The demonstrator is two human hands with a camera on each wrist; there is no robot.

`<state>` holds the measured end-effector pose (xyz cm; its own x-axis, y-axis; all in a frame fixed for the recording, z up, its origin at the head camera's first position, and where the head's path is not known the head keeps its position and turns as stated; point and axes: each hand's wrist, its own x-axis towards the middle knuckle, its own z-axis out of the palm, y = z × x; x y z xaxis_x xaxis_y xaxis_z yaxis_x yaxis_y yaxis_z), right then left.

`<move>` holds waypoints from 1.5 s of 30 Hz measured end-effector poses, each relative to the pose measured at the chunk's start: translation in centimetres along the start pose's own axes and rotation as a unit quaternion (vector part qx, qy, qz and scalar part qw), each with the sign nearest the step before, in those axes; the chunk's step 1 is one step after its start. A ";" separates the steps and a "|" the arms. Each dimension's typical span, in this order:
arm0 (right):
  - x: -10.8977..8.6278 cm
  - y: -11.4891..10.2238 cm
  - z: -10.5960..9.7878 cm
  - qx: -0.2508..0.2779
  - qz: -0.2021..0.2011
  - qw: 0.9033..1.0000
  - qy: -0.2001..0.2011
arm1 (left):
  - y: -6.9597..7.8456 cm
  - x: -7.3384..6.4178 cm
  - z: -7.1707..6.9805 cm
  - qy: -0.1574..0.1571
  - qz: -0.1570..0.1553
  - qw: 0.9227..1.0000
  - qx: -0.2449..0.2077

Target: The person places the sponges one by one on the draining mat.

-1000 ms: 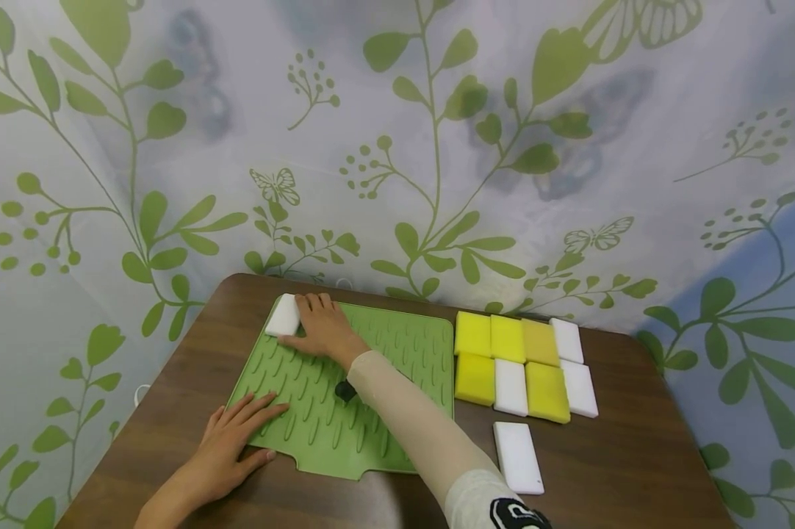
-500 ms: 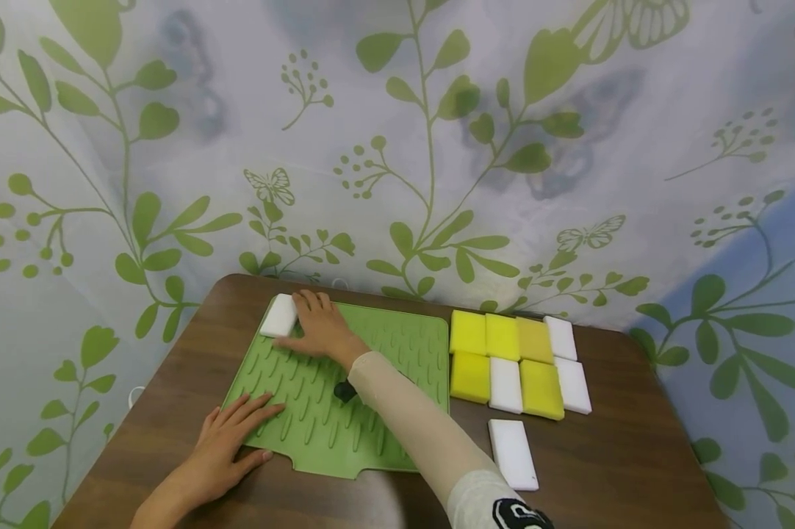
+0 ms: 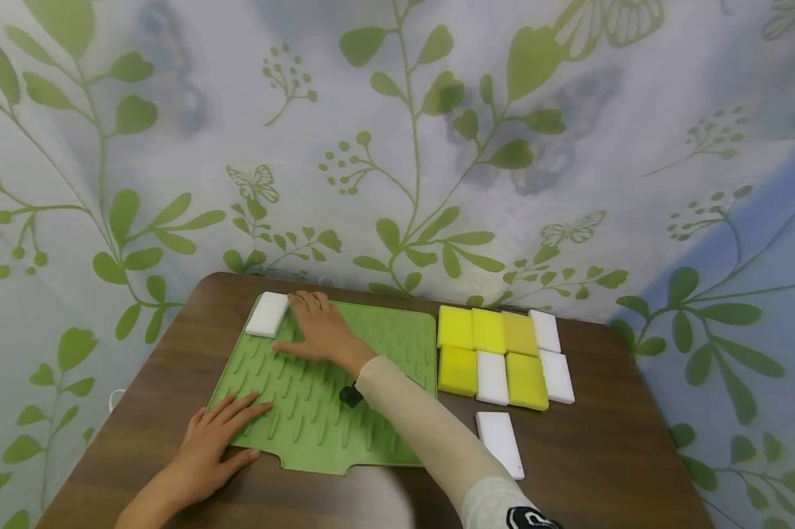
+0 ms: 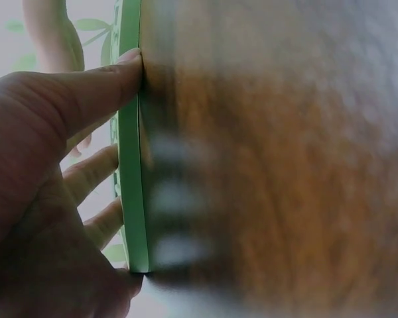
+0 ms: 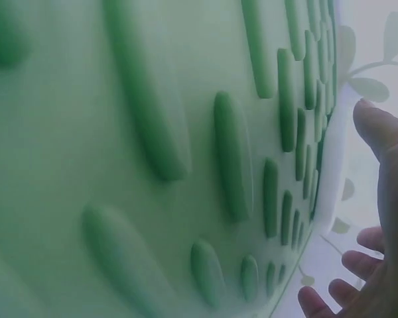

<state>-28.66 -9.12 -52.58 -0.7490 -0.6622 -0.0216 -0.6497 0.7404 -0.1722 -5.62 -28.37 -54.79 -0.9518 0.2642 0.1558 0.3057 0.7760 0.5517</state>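
A green mat (image 3: 318,455) with raised oblong ridges lies on the brown table. At its far left corner sits a white sponge (image 3: 267,314), flat on the ridges. My right hand (image 3: 321,328) is just right of that sponge, its fingers extended and holding nothing. In the right wrist view, the thumb (image 5: 378,129) stands apart from the white sponge (image 5: 330,179). My left hand (image 3: 209,448) rests spread on the mat's near left corner. The left wrist view puts its thumb (image 4: 106,89) against the edge of the mat (image 4: 134,218).
Right of the mat, yellow sponges (image 3: 458,371) and white sponges (image 3: 492,378) lie side by side in two rows. Nearer me is a single white sponge (image 3: 501,444). A small black object (image 3: 351,396) shows beside my right wrist. A leaf-patterned curtain (image 3: 397,147) hangs behind the table (image 3: 602,455).
The head view has shifted, so everything sits further left in it. A gap has opened between my right hand and the white sponge at the corner. My left hand stays on the mat.
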 end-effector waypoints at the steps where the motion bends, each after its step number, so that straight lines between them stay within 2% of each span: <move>1: -0.2 0.0 -0.1 0.003 0.000 1.000 0.001 | -0.1 0.0 0.0 0.000 0.000 1.000 0.001; 19: -5.5 0.7 -1.9 0.033 -0.034 0.999 0.026 | -0.3 -0.4 -0.3 0.016 0.008 1.000 0.007; 31: -11.0 2.5 -3.6 0.030 -0.033 0.998 0.035 | -0.5 -0.3 0.1 0.017 0.018 1.000 0.005; 39: -14.4 3.4 -4.4 0.053 -0.035 0.997 0.041 | -0.6 -0.3 0.3 0.028 0.029 0.999 0.000; 45: -17.5 4.5 -4.7 0.078 -0.023 0.996 0.043 | -0.6 -0.1 0.6 0.024 0.032 0.999 -0.005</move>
<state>-19.10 6.31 -48.40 -0.7314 -0.6779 0.0737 -0.6608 0.6780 -0.3219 -5.68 -28.50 -55.59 -0.9305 0.2848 0.2305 0.3660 0.7522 0.5479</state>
